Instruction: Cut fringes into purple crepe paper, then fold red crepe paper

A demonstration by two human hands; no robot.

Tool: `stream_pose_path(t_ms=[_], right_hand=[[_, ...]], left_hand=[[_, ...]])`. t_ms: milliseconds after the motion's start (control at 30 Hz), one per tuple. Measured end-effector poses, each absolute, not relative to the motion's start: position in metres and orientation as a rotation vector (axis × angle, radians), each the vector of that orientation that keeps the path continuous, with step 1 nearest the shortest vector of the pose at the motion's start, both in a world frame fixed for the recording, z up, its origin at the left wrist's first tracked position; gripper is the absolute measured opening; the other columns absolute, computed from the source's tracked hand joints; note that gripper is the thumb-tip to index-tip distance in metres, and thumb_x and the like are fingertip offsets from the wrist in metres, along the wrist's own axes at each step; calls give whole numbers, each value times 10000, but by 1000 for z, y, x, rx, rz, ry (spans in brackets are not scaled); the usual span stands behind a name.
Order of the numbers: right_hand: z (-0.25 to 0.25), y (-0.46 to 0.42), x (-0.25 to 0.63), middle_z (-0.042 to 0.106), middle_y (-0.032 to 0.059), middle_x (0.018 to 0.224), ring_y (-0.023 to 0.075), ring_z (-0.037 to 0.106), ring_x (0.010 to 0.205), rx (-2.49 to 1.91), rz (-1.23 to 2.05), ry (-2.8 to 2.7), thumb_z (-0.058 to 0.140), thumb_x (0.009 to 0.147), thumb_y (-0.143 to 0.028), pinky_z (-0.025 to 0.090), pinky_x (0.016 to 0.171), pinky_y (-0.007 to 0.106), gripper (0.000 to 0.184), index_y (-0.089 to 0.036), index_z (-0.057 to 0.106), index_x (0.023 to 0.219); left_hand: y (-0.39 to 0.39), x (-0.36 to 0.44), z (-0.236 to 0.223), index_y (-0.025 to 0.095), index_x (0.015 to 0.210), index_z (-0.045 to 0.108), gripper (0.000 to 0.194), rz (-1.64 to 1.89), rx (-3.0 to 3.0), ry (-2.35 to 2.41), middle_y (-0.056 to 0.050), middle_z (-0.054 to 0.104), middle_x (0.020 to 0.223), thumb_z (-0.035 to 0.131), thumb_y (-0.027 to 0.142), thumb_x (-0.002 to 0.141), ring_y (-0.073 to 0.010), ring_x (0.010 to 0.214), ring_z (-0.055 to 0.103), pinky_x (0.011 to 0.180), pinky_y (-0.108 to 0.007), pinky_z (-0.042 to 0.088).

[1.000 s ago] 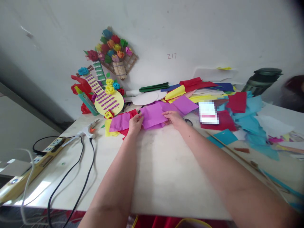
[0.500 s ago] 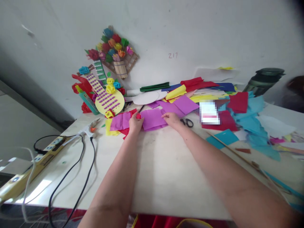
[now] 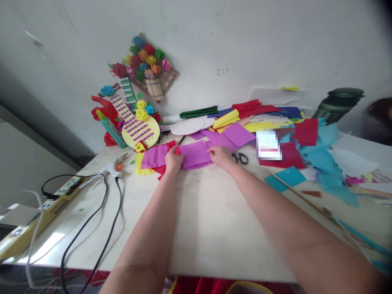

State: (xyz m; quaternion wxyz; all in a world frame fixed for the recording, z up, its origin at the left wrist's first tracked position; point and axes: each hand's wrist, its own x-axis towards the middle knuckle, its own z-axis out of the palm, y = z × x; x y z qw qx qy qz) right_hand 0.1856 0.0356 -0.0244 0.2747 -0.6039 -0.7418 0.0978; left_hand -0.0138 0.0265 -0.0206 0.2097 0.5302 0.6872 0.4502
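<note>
A folded sheet of purple paper (image 3: 194, 155) is stretched between my two hands, just above or on the table; I cannot tell which. My left hand (image 3: 174, 160) is closed at its left edge, thumb toward the sheet. At the right edge, my right hand (image 3: 219, 156) pinches the paper between thumb and fingers. A smaller purple paper piece (image 3: 153, 158) lies left of my left hand, over red paper (image 3: 159, 171) and yellow paper (image 3: 139, 163). Black-handled scissors (image 3: 241, 158) rest beside my right hand, their blades hidden.
A glue gun (image 3: 112, 168) and a yellow power strip (image 3: 58, 202) with cords are at left. Behind them stand a guitar-shaped paper craft (image 3: 141, 130) and a glue bottle (image 3: 113, 131). Blue paper (image 3: 286, 179), a wooden stick (image 3: 295, 190) and a dark bottle (image 3: 339, 104) are at right.
My right hand and the paper's right edge have shifted very slightly. Both hands keep nearly the same place; the whole view has moved a little.
</note>
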Motion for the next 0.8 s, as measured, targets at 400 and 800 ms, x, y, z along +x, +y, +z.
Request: stream_pose_path(t_ms=[400,800], right_hand=[[-28,36,187,681,7,1052,215,615,941,-1612,220,-2149,492,766,-226,461,763,307,322,-278,678,1023],[-16,25,179,502,123,1266,254,442,1154,-1351,-12,-2184,444,827,-263,354,972,361,406,-151,578,1194]], left_hand=[[30,-23,-25,129,1087,643,447,1245,1490,1892,-9,575,579,652,138,641,-172,632,587,730,-291,457],[26,-22,-21,153,885,710,265,1184,1516,1876,10,523,542,649,163,628,-155,599,554,689,-268,444]])
